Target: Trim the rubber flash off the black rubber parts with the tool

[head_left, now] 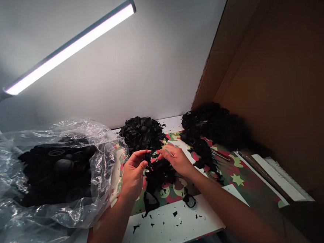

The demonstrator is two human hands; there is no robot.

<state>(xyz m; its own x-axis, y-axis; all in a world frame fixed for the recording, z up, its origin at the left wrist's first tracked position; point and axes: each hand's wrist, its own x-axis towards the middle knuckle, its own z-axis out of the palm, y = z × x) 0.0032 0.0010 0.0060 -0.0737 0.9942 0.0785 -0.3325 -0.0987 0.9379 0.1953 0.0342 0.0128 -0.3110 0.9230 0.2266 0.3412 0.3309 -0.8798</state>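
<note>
My left hand and my right hand meet over the middle of the table, both pinched on a small black rubber part. A thin light tool or stick pokes out of my right hand's fingers. Below the hands hangs a tangle of black rubber trimmings. A heap of black scraps lies just behind the hands. Another dark pile of black parts lies to the right of it.
A clear plastic bag full of black round parts fills the left side. A lit bar lamp hangs overhead. A cardboard wall closes the right. Star-patterned paper, a white board with black crumbs, metal tweezers.
</note>
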